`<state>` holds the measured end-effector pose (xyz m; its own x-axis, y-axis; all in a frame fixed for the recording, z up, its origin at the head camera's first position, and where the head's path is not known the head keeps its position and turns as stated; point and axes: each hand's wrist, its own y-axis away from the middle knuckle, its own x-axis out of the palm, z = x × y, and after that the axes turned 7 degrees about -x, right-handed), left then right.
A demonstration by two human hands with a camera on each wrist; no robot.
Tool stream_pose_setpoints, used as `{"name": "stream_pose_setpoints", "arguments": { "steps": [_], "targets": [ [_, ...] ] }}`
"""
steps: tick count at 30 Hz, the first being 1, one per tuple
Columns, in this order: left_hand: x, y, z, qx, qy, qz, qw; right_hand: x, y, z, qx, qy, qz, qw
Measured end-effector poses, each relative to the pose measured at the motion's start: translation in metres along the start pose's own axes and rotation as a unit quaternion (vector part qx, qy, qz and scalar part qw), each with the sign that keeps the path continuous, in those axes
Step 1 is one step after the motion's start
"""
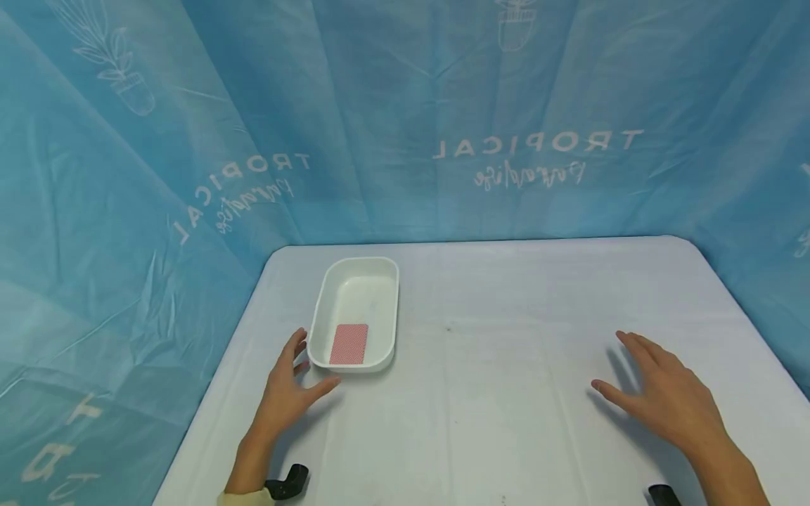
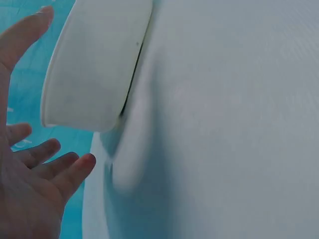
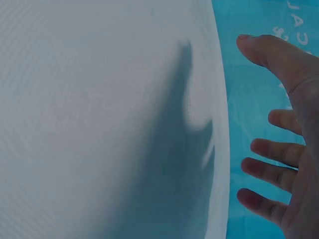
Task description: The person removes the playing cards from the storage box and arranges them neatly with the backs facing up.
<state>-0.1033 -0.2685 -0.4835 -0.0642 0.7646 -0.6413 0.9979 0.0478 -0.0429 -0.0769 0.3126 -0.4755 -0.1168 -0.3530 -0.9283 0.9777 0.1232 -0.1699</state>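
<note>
A white rectangular dish (image 1: 387, 316) with rounded corners stands at the left of the table. Inside its near end lies a red-and-white patterned card (image 1: 349, 344), perhaps a playing card seen from the back. My left hand (image 1: 287, 393) is beside the dish's near left corner, thumb and fingers spread and holding nothing. In the left wrist view the dish's outer wall (image 2: 99, 64) rises just past the fingers, with a gap between. Over the right side of the table hovers my right hand (image 1: 673, 400), fingers spread, with nothing in it and its shadow on the cloth.
A white cloth covers the table (image 1: 493, 393). Blue curtains (image 1: 405, 126) with mirrored white lettering hang behind it and at both sides. A black strap piece (image 1: 290, 482) sits at the left wrist, and another dark piece (image 1: 663, 495) at the right wrist.
</note>
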Motion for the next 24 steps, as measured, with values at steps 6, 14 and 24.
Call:
{"name": "stream_pose_setpoints", "arguments": {
  "steps": [6,14,24],
  "targets": [
    [0.012,-0.007,-0.003,0.003,0.075,0.013,0.9971,0.003,-0.001,-0.001,-0.016,-0.009,-0.003,0.9998],
    [0.013,-0.007,-0.002,-0.026,0.089,0.009,0.9956,0.001,-0.01,0.01,-0.018,-0.02,0.015,0.9995],
    [0.013,-0.007,-0.005,-0.015,0.09,0.019,0.9956,0.007,-0.025,0.031,-0.058,-0.016,0.016,0.9981]
  ]
}}
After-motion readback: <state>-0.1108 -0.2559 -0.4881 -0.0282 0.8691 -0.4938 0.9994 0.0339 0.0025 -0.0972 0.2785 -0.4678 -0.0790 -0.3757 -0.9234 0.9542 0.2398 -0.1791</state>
